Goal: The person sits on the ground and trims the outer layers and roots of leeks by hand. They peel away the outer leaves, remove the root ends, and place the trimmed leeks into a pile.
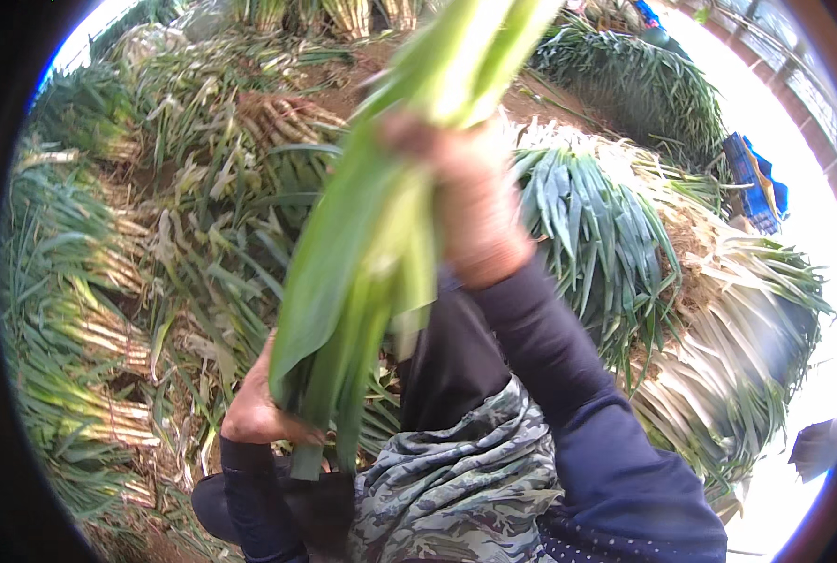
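My right hand is raised in the middle of the view, shut around several thick green onion stalks. The stalks' pale upper part runs out of the top of the picture. Their broad green leaves hang down toward my lap, blurred by motion. Lower left, my left hand is at the leaf ends, mostly with the wrist and heel showing. The leaves hide its fingers, so I cannot tell whether it grips them.
Tied onion bundles line the left side. Loose leaves and husks litter the ground. At right lies a large heap of onions with roots showing; another leafy pile is behind. A blue plastic crate stands at far right.
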Demonstrator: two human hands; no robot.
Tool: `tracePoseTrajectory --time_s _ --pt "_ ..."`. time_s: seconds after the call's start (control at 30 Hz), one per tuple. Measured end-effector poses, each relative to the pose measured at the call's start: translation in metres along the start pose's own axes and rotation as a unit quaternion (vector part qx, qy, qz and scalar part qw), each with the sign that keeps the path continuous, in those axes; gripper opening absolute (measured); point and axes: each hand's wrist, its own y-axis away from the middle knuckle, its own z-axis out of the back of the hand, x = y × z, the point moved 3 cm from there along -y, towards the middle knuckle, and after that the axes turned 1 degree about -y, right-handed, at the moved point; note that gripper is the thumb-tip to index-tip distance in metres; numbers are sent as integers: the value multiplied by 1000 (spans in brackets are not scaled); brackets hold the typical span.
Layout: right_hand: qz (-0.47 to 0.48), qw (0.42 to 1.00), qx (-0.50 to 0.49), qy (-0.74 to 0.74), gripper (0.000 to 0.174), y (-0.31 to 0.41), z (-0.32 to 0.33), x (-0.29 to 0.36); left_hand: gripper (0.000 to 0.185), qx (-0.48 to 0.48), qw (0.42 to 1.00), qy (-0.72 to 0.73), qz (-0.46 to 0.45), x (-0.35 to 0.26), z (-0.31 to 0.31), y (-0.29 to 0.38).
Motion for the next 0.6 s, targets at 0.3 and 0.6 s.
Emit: tracePoseTrajectory --time_s 0.3,0.6 --pt "-95 921 -202 318 43 -105 347 201 67 292 938 185 21 -83 -279 -242" --pt "-388 482 -179 765 92 154 522 -30 66 330 900 171 227 104 -294 -204"
